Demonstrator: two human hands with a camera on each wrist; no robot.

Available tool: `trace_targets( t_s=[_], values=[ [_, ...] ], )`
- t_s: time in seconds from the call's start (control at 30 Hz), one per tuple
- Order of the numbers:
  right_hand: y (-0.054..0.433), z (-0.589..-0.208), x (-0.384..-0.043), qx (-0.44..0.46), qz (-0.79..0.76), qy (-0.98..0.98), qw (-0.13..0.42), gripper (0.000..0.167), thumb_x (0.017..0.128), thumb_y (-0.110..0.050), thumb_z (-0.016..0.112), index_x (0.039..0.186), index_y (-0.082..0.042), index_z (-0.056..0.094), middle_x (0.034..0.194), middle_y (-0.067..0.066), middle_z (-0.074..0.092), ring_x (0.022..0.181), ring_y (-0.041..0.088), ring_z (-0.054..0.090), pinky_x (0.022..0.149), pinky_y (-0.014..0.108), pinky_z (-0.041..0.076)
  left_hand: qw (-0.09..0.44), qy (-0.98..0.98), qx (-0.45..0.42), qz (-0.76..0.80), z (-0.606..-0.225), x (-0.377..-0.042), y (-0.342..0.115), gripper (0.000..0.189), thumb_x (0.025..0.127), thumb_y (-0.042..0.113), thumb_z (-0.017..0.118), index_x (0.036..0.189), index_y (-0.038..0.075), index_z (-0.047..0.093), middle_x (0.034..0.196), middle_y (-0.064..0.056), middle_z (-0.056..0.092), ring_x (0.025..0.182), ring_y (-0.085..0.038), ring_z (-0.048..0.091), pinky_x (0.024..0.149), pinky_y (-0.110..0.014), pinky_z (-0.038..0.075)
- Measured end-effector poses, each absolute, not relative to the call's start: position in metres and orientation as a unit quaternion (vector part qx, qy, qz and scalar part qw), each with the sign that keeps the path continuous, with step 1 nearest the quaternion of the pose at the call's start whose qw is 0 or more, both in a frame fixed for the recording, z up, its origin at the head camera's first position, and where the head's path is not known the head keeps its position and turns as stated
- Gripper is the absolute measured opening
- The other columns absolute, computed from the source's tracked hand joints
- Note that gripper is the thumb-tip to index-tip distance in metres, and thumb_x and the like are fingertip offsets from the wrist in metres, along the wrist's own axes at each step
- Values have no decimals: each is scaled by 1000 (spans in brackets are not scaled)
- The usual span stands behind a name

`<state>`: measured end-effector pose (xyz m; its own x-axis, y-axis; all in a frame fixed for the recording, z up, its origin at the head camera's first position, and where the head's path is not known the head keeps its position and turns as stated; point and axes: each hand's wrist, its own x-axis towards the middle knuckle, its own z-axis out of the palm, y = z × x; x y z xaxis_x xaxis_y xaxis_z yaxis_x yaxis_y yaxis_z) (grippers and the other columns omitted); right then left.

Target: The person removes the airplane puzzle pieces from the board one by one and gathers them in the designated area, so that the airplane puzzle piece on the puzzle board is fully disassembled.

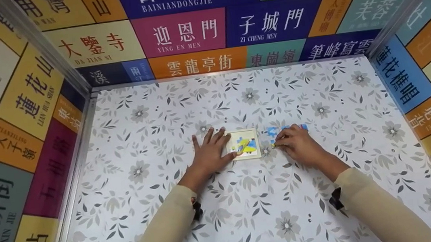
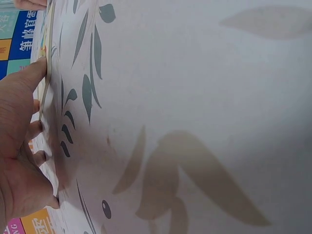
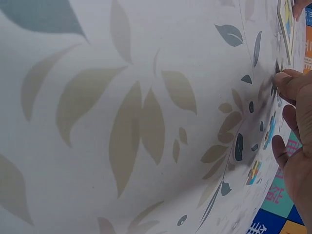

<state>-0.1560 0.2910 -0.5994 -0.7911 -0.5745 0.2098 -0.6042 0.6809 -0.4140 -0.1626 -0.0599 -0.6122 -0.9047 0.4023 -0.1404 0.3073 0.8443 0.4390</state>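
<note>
A small jigsaw tray (image 1: 258, 142) with a pale frame lies on the table, partly filled with yellow, blue and white pieces (image 1: 248, 147). My left hand (image 1: 212, 152) rests at its left side with fingers spread, the thumb lying across the lower edge. In the left wrist view, the thumb (image 2: 36, 73) touches the tray's rim. To the right of the tray, my right hand (image 1: 299, 146) pinches a small jigsaw piece (image 1: 273, 145) between thumb and fingertips, low over the table. Blue loose pieces (image 1: 272, 131) lie beyond that hand, some hidden behind it.
A white tablecloth (image 1: 268, 196) with grey flowers and leaves covers the table. Panels with coloured signs stand behind (image 1: 189, 32) and along both sides. In the right wrist view, a loose multicoloured piece (image 3: 254, 172) lies below the fingers.
</note>
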Motion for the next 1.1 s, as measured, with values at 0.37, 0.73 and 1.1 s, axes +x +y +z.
trace_targets(
  t_s=[0.37, 0.73, 1.1],
  values=[
    [290, -603, -158, 343, 232, -908, 62, 16, 96, -2, 83, 109, -8, 89, 109, 11, 77, 98, 34, 61, 81, 56, 51, 124, 952, 183, 209, -608, -161, -60, 75, 108, 61, 58, 172, 26, 42, 185, 2, 27, 175, -33, 14, 130, -84, -1],
    [287, -595, -159, 311, 208, -927, 13, 15, 100, -8, 78, 108, -13, 90, 121, 10, 75, 109, 33, 58, 86, 61, 45, 125, 951, 183, 214, -609, -162, -61, 76, 108, 62, 59, 173, 26, 41, 186, 2, 26, 175, -33, 12, 130, -84, -3],
    [279, -589, -163, 295, 207, -933, -3, 10, 102, -21, 81, 108, -15, 87, 124, 9, 69, 109, 33, 57, 90, 61, 46, 121, 951, 187, 215, -609, -162, -61, 76, 109, 63, 57, 173, 26, 41, 185, 1, 26, 175, -34, 12, 130, -85, -2]
  ],
)
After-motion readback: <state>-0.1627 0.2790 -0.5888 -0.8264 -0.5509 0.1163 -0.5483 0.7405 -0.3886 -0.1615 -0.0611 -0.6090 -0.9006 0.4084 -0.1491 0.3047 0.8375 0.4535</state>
